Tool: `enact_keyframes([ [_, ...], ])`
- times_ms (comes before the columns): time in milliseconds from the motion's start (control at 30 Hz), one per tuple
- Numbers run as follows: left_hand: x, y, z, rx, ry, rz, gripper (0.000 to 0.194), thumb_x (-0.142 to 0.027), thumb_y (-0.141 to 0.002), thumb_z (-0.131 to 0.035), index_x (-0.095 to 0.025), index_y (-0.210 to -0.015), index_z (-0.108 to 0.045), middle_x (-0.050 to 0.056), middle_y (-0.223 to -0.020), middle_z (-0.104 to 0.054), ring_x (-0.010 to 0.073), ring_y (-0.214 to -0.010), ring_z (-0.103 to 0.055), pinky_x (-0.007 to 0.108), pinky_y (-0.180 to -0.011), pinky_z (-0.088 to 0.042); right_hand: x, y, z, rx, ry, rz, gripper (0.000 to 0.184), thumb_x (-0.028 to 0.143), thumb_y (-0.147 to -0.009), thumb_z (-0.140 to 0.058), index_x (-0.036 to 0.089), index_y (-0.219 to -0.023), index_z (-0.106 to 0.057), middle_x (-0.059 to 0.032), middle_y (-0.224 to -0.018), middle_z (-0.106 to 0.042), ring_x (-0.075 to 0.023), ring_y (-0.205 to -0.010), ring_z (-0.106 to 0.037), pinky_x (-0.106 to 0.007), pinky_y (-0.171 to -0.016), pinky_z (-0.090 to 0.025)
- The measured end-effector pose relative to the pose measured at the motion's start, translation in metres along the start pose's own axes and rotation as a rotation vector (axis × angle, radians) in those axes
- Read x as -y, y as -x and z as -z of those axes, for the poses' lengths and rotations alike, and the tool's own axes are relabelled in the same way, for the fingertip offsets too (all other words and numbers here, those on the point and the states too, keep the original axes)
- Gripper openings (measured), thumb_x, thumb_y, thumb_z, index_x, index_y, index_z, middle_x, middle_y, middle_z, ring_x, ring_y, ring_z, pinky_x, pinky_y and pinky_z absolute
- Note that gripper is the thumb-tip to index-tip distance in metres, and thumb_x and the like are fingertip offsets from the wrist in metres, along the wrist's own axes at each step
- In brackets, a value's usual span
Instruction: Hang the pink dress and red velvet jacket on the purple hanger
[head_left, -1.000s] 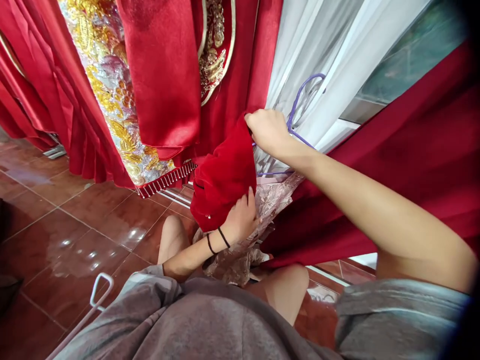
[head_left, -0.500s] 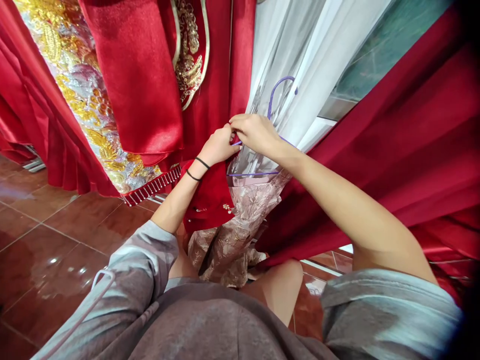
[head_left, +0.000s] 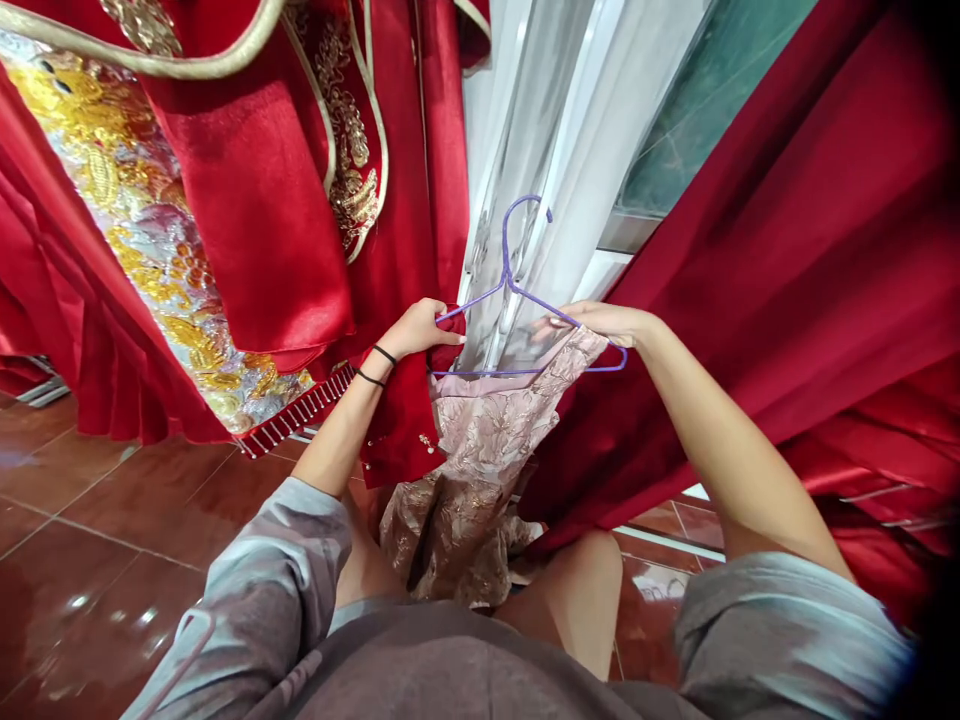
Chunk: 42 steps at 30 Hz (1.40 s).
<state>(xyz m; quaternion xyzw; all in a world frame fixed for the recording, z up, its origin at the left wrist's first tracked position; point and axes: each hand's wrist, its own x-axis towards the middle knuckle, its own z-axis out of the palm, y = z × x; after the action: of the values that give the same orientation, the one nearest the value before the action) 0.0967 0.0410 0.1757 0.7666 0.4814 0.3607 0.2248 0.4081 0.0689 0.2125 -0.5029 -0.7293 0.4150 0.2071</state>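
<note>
A purple clothes hanger [head_left: 509,280] is upright in front of me, its hook free at the top. From its right arm and across its lower bar hangs a pink dress with a gold floral pattern [head_left: 487,430]. A small red garment with bead-like ornaments [head_left: 405,430] drapes over the hanger's left side. My left hand [head_left: 424,328] is closed on that left end, thumb in front, at the red cloth. My right hand [head_left: 600,318] is at the hanger's right arm by the dress strap, fingers stretched out behind it and slightly blurred.
Red garments with gold embroidery [head_left: 255,200] hang on the left, beside a beaded gold and silver panel [head_left: 150,250]. White translucent fabric [head_left: 570,140] hangs behind the hanger. A dark red cloth [head_left: 750,250] slopes down on the right. Glossy brown tiles [head_left: 97,560] cover the floor.
My hands, together at the hanger's left side before, are now apart. The right hand has moved right to the other arm. The hanger sits lower and shows more fully.
</note>
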Motion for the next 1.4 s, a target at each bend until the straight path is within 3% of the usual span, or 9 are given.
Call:
enact_keyframes([
  [167,-0.001,-0.003,0.022,0.262,0.133,-0.015,0.046,-0.045,-0.064,-0.075,-0.018,-0.051,-0.040,-0.007,-0.050,-0.032,0.0063,-0.051,-0.026,0.025,-0.052,-0.017,0.041,0.006,-0.025,0.667,-0.091,-0.185,0.076,0.017,-0.053,-0.087,0.010,-0.124,-0.062,-0.0152,-0.108,-0.072,-0.0192,-0.075,-0.071,-0.029,-0.067,-0.056],
  [267,-0.002,-0.003,0.029,0.312,0.204,-0.030,0.039,-0.045,-0.066,-0.072,-0.015,-0.054,-0.051,-0.005,-0.052,-0.041,0.0068,-0.053,-0.033,0.024,-0.054,-0.022,0.048,-0.008,-0.056,0.797,-0.049,-0.068,0.086,0.024,-0.062,-0.085,0.016,-0.140,-0.049,-0.0161,-0.127,-0.064,-0.0181,-0.081,-0.071,-0.026,-0.065,-0.057],
  [400,-0.001,-0.005,0.028,0.273,0.303,-0.014,0.031,-0.041,-0.064,-0.075,-0.012,-0.064,-0.064,-0.003,-0.057,-0.054,0.0077,-0.056,-0.042,0.024,-0.059,-0.031,0.042,-0.021,-0.088,0.694,-0.161,0.180,0.067,0.022,-0.073,-0.079,0.021,-0.135,-0.055,-0.0105,-0.141,-0.054,-0.0168,-0.113,-0.063,-0.017,-0.079,-0.054],
  [500,-0.001,-0.006,0.028,0.278,0.319,-0.007,0.029,-0.038,-0.066,-0.075,-0.011,-0.067,-0.066,-0.002,-0.058,-0.056,0.0080,-0.056,-0.043,0.024,-0.058,-0.032,0.039,-0.017,-0.099,0.720,-0.382,0.189,0.068,0.027,-0.080,-0.075,0.022,-0.142,-0.048,-0.0108,-0.136,-0.058,-0.0179,-0.118,-0.060,-0.022,-0.088,-0.054],
  [667,-0.001,-0.004,0.029,0.192,0.242,-0.025,0.031,-0.040,-0.069,-0.073,-0.012,-0.063,-0.061,-0.004,-0.055,-0.049,0.0070,-0.053,-0.038,0.023,-0.054,-0.027,0.037,-0.006,-0.108,0.710,-0.476,0.107,0.069,0.025,-0.077,-0.077,0.019,-0.140,-0.050,-0.0102,-0.118,-0.069,-0.0153,-0.105,-0.065,-0.025,-0.087,-0.054],
  [767,-0.001,0.002,0.026,0.069,0.170,-0.101,0.030,-0.041,-0.070,-0.071,-0.012,-0.068,-0.062,-0.003,-0.060,-0.051,0.0082,-0.056,-0.040,0.024,-0.057,-0.031,0.031,-0.007,-0.111,0.538,-0.476,0.163,0.041,0.024,-0.070,-0.081,0.016,-0.109,-0.072,-0.0071,-0.108,-0.072,-0.0114,-0.093,-0.065,-0.021,-0.083,-0.053],
  [867,-0.002,0.009,0.022,-0.015,0.132,-0.181,0.030,-0.041,-0.072,-0.068,-0.012,-0.077,-0.064,-0.001,-0.068,-0.058,0.0103,-0.062,-0.046,0.024,-0.062,-0.036,0.025,-0.009,-0.113,0.389,-0.527,0.171,0.025,0.023,-0.063,-0.083,0.016,-0.086,-0.076,-0.0033,-0.091,-0.073,-0.0091,-0.085,-0.065,-0.019,-0.080,-0.052],
  [1167,0.013,0.018,0.020,-0.113,-0.068,-0.278,0.028,-0.032,-0.078,-0.058,-0.013,-0.096,-0.067,0.005,-0.091,-0.068,0.0185,-0.084,-0.060,0.030,-0.083,-0.045,0.026,-0.004,-0.121,0.345,-0.432,0.146,0.012,0.014,-0.060,-0.071,0.017,-0.069,-0.063,0.0071,-0.054,-0.056,-0.0052,-0.048,-0.039,-0.020,-0.047,-0.034],
  [1400,0.030,0.038,0.004,-0.537,-0.309,-0.349,0.038,-0.032,-0.086,-0.053,-0.020,-0.122,-0.058,0.011,-0.123,-0.058,0.0287,-0.121,-0.048,0.046,-0.109,-0.035,0.003,-0.011,-0.111,0.124,-0.244,0.091,0.019,0.001,-0.050,-0.052,0.017,-0.048,-0.042,0.0092,-0.044,-0.040,-0.0034,-0.046,-0.023,-0.024,-0.044,-0.015],
])
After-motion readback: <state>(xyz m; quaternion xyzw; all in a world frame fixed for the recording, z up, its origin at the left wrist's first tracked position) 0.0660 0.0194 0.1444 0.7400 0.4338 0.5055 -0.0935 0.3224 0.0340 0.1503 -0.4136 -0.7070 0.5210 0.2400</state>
